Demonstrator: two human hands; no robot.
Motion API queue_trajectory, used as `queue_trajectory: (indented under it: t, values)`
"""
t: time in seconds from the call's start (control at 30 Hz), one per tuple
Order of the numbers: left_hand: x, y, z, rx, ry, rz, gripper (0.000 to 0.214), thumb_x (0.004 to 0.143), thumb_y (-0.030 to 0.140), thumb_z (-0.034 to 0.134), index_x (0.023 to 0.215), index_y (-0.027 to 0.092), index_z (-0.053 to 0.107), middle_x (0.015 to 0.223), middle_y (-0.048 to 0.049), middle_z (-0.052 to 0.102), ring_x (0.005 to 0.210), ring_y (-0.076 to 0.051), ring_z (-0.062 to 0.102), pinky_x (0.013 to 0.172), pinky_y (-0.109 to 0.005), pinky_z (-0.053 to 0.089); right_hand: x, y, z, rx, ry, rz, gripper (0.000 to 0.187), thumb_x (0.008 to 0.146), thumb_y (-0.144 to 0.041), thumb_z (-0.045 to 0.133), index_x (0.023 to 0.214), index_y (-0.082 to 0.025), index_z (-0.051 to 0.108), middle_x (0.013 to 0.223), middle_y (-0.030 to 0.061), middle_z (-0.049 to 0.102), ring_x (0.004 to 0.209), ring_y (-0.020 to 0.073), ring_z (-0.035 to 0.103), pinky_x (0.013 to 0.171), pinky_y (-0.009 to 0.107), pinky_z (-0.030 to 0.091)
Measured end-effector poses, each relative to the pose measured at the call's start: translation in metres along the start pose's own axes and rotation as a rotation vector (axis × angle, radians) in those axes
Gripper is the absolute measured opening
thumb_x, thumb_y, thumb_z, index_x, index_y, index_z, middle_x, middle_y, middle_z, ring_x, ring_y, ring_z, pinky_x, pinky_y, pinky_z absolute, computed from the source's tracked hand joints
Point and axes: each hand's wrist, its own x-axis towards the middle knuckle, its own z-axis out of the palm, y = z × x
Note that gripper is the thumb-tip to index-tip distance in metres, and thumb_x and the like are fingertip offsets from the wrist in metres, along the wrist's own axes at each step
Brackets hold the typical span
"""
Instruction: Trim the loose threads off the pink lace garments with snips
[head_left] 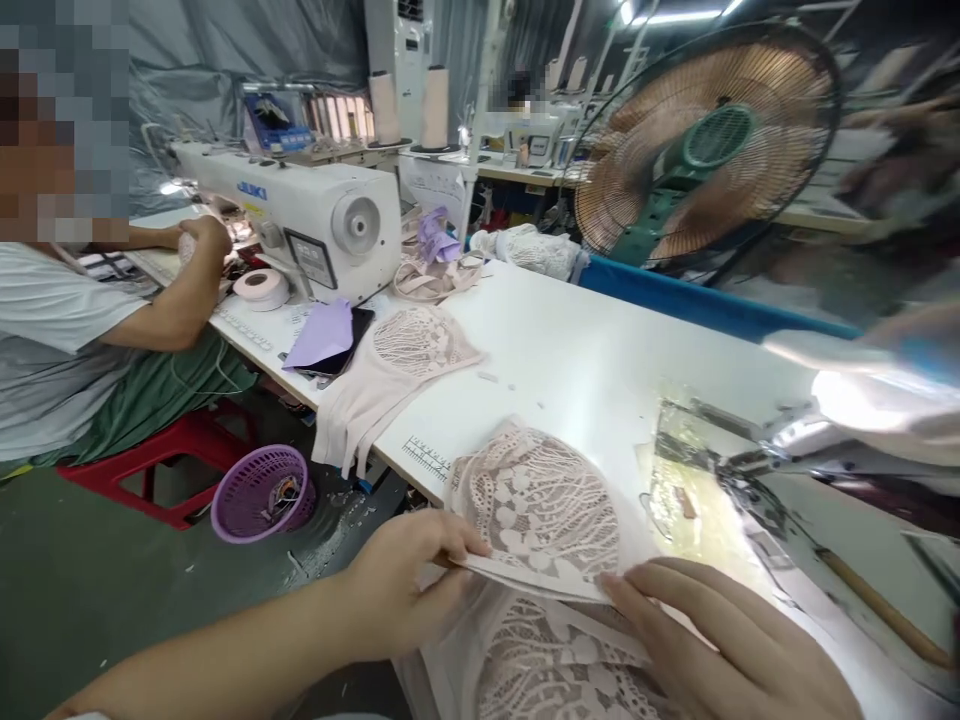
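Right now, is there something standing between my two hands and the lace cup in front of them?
Nothing visible: the left hand and the right hand hold the lace cup directly, at its edge strip. Another lace piece lies on the white table, farther off, not between them.

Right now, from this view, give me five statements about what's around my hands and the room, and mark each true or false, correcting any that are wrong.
1. The left hand and the right hand hold a lace piece between them. True.
2. The purple basket stands on the white table. False: it stands on the floor.
3. Another lace cup lies on the white table. True.
4. The stool is blue. False: it is red.
5. The fan has a green hub. True.
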Motion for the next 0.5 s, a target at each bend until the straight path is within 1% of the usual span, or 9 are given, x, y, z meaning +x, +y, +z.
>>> queue_trajectory:
  t: [0.07, 0.13, 0.2, 0.23, 0.3, 0.4, 0.43, 0.5]
  values:
    - [0.008, 0.003, -0.004, -0.11, -0.047, -0.163, 0.02, 0.08, 0.011, 0.056, 0.1, 0.016, 0.056, 0.089, -0.0087, 0.067, 0.08, -0.015, 0.068, 0.066, -0.022, 0.057, 0.009, -0.001, -0.003, 0.021, 0.011, 0.001, 0.026, 0.097, -0.006, 0.038, 0.112, -0.006, 0.059, 0.091, 0.0133, 0.062, 0.085, 0.0231, 0.058, 0.073, 0.034, 0.047]
    - [0.018, 0.004, -0.01, -0.061, -0.126, -0.207, 0.02, 0.081, 0.015, 0.056, 0.1, 0.015, 0.062, 0.087, -0.0083, 0.066, 0.077, -0.015, 0.066, 0.064, -0.023, 0.056, 0.016, -0.001, -0.003, 0.061, 0.042, 0.02, 0.021, 0.096, -0.004, 0.042, 0.11, -0.005, 0.058, 0.088, 0.0122, 0.061, 0.08, 0.0214, 0.056, 0.068, 0.033, 0.047]
    - [0.03, 0.006, -0.016, 0.035, -0.231, -0.237, 0.018, 0.081, 0.014, 0.053, 0.09, 0.016, 0.068, 0.082, -0.0062, 0.065, 0.072, -0.014, 0.065, 0.061, -0.021, 0.053, 0.02, -0.001, -0.003, 0.1, 0.059, 0.05, 0.019, 0.093, 0.0, 0.046, 0.107, -0.006, 0.058, 0.086, 0.0119, 0.06, 0.075, 0.0206, 0.053, 0.061, 0.032, 0.044]
    - [0.037, 0.007, -0.019, 0.054, -0.297, -0.284, 0.017, 0.08, 0.014, 0.052, 0.083, 0.016, 0.069, 0.079, -0.0049, 0.063, 0.067, -0.013, 0.063, 0.058, -0.02, 0.051, 0.022, -0.001, -0.004, 0.119, 0.07, 0.075, 0.018, 0.092, 0.001, 0.047, 0.104, -0.006, 0.058, 0.085, 0.0116, 0.06, 0.073, 0.0201, 0.051, 0.059, 0.032, 0.043]
    - [0.052, 0.011, -0.025, 0.016, -0.421, -0.443, 0.017, 0.079, 0.017, 0.05, 0.074, 0.015, 0.066, 0.078, -0.0028, 0.06, 0.061, -0.011, 0.062, 0.054, -0.02, 0.05, 0.024, 0.0, -0.006, 0.159, 0.081, 0.119, 0.017, 0.091, 0.0, 0.046, 0.102, -0.008, 0.057, 0.084, 0.0111, 0.059, 0.07, 0.0192, 0.05, 0.056, 0.031, 0.042]
    - [0.072, 0.018, -0.032, -0.086, -0.569, -0.707, 0.011, 0.079, 0.025, 0.052, 0.074, 0.016, 0.058, 0.072, 0.0004, 0.059, 0.057, -0.013, 0.064, 0.054, -0.022, 0.05, 0.028, 0.003, -0.012, 0.239, 0.096, 0.162, 0.018, 0.09, -0.003, 0.046, 0.101, -0.011, 0.057, 0.084, 0.0093, 0.06, 0.069, 0.018, 0.053, 0.055, 0.029, 0.044]
    - [0.078, 0.019, -0.034, -0.111, -0.618, -0.77, 0.011, 0.079, 0.027, 0.053, 0.077, 0.017, 0.056, 0.067, 0.0018, 0.059, 0.056, -0.013, 0.063, 0.054, -0.022, 0.05, 0.03, 0.004, -0.014, 0.271, 0.098, 0.173, 0.018, 0.09, -0.005, 0.045, 0.102, -0.013, 0.057, 0.084, 0.0087, 0.06, 0.07, 0.0177, 0.054, 0.056, 0.029, 0.045]
    - [0.088, 0.022, -0.038, -0.138, -0.698, -0.834, 0.013, 0.08, 0.031, 0.054, 0.08, 0.017, 0.056, 0.057, 0.0041, 0.057, 0.053, -0.013, 0.061, 0.054, -0.021, 0.049, 0.032, 0.007, -0.018, 0.322, 0.111, 0.194, 0.019, 0.09, -0.006, 0.046, 0.102, -0.015, 0.057, 0.085, 0.0079, 0.061, 0.072, 0.0174, 0.055, 0.057, 0.028, 0.046]
